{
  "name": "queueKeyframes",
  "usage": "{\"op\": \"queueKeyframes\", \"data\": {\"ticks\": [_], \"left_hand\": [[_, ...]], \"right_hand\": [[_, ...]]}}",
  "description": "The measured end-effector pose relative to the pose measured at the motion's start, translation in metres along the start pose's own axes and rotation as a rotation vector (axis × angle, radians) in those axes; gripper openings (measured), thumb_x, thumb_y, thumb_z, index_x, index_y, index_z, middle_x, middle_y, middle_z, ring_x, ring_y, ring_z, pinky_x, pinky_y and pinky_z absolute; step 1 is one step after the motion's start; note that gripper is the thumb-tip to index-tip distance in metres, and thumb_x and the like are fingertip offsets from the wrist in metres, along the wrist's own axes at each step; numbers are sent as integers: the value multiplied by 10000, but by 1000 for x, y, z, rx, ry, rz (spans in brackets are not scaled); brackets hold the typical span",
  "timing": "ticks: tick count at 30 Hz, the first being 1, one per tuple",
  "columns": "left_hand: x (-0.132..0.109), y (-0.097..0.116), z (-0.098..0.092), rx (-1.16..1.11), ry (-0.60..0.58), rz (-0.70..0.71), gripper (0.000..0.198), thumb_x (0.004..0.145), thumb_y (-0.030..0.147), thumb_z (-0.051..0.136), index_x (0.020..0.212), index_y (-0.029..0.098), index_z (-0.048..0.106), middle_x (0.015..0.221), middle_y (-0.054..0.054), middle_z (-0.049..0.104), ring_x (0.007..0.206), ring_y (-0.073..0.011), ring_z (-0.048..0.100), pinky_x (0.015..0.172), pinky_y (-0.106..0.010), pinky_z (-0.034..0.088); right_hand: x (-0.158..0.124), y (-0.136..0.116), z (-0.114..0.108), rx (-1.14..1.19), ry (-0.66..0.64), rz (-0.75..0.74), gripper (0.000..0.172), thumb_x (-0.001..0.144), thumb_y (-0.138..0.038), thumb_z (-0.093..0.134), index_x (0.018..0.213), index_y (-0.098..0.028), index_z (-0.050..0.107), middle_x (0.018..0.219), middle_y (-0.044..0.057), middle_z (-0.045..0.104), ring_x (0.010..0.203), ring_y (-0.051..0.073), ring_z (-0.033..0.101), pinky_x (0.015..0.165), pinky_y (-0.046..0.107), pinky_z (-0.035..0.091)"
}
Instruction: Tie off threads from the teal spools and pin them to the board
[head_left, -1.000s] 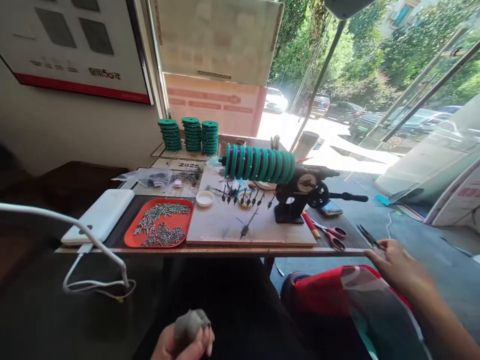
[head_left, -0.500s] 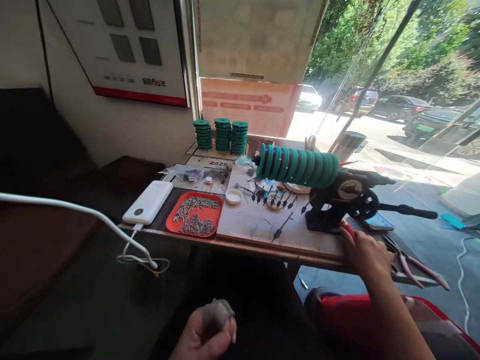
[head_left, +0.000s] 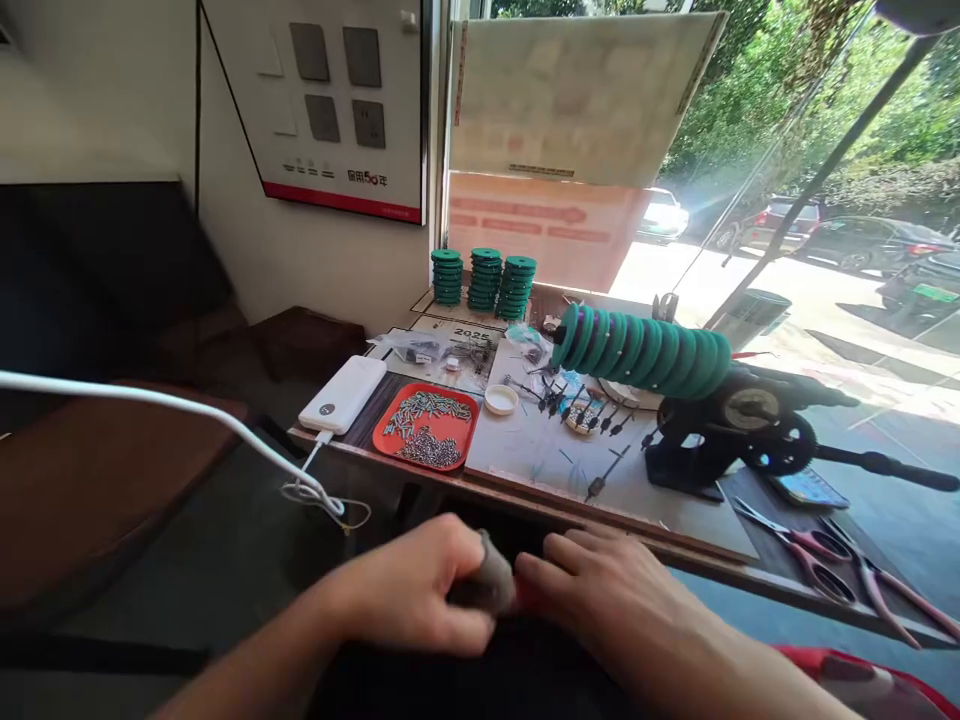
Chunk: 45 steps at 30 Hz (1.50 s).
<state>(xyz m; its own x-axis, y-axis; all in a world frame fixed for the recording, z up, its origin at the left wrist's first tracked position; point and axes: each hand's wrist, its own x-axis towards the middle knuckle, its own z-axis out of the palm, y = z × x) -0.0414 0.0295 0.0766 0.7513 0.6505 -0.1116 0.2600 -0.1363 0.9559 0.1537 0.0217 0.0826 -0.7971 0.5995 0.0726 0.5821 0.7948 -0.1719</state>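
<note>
My left hand [head_left: 427,590] is closed in front of my lap, around a rounded grey piece [head_left: 493,575] that may be a cover on a finger; I cannot tell. Close beside it, my right hand [head_left: 592,575] has its fingers curled down on a small red object [head_left: 529,597], largely hidden and blurred. The red object's end meets the grey piece. Behind my hands, a white board [head_left: 555,465] on the table carries a hand-cranked black device [head_left: 697,460] with a row of green discs [head_left: 645,350] on its shaft.
An orange tray [head_left: 382,440] holds small metal parts. Left of it lies a white power bank [head_left: 341,395] with a cable [head_left: 225,420]. Green disc stacks [head_left: 486,280] stand at the back. A small white dish [head_left: 501,400] sits on the board. Scissors [head_left: 817,560] lie at the right edge.
My right hand has left the table edge beside the device and come to my left hand, bringing the red object. My left hand has risen slightly. The view has turned left.
</note>
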Motion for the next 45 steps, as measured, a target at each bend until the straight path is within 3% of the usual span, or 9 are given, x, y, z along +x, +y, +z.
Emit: {"op": "queueKeyframes", "data": {"ticks": [2,5,9,13,19,23,28,36,45], "left_hand": [[22,2,-14,-287,-119,27,49,579,165,541,541,164,510,522,40,436,506,-93,367,517,-218,304],[40,-15,-2,-595,138,146,135,569,275,563,564,169,480,519,41,426,498,-91,372,501,-212,312],[23,-37,44,-211,512,115,86,682,205,542,642,174,472,685,4,485,667,-125,445,648,-235,366],[7,-30,65,75,531,33,126,681,130,531,623,185,434,651,12,473,645,-127,436,642,-229,361],[21,-11,71,40,607,-149,162,621,100,542,680,198,427,704,7,478,689,-150,449,677,-242,363],[24,-12,77,18,557,-146,162,606,87,523,666,198,422,681,7,468,676,-154,441,665,-251,359],[16,-20,78,15,551,-62,130,666,68,436,663,195,410,707,-9,478,698,-153,454,666,-246,359],[21,-17,81,24,593,-206,190,578,45,461,687,196,425,720,-9,488,699,-164,452,675,-265,356],[23,-17,85,-86,558,-146,186,596,58,520,717,199,496,733,1,506,727,-159,462,718,-258,365]], "right_hand": [[-5,8,-11,288,-32,69,137,827,-192,495,920,-250,576,788,-17,613,702,118,562,638,212,403],[-11,11,-9,611,118,310,110,816,-276,509,900,-205,526,784,-8,590,688,118,535,601,200,403],[-1,9,1,798,129,378,251,868,-396,392,866,-179,516,793,10,598,697,117,534,613,197,409],[23,9,3,375,-44,422,515,918,-396,229,603,-169,567,577,26,615,541,123,552,501,210,339],[48,17,15,-253,56,500,462,907,-265,263,663,-183,647,643,84,689,559,193,640,443,236,278],[35,15,8,-152,51,584,427,910,-284,283,713,-175,646,640,79,682,583,190,639,465,231,322],[14,7,3,455,-34,453,580,934,-376,152,637,-174,608,507,-6,604,482,103,570,473,184,358],[32,11,26,-175,47,498,442,908,-248,262,680,-185,635,626,49,685,562,172,642,460,229,315],[39,27,21,-276,84,517,450,913,-264,254,662,-187,619,598,66,678,539,215,643,424,251,281]]}}
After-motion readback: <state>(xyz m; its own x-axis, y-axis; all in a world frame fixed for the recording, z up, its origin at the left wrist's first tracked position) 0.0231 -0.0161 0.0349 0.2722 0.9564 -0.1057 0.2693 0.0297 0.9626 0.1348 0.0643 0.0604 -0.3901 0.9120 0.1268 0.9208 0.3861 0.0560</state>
